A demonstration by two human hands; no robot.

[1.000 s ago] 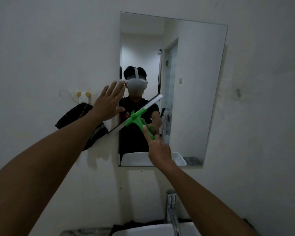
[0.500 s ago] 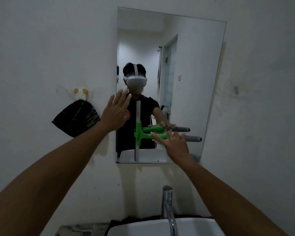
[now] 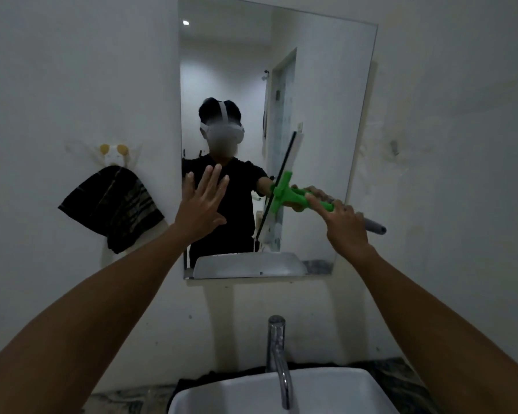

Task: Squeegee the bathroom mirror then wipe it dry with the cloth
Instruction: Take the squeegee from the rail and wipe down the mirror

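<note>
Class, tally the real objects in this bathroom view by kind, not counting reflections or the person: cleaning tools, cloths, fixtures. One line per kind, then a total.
Cleaning tools: 1, the green squeegee.
Cloths: 1, the dark cloth hanging on the wall hook.
Fixtures: 3, the mirror, the tap, the basin.
Total: 5

You have one mirror [image 3: 326,85], one green squeegee [image 3: 284,195], one dark cloth [image 3: 111,204], one faucet [image 3: 277,348], one sink [image 3: 237,395], and your two hands: left hand [image 3: 199,209], right hand [image 3: 346,227].

mirror [image 3: 326,85] top edge cropped, sink [image 3: 251,392] cut off below
</note>
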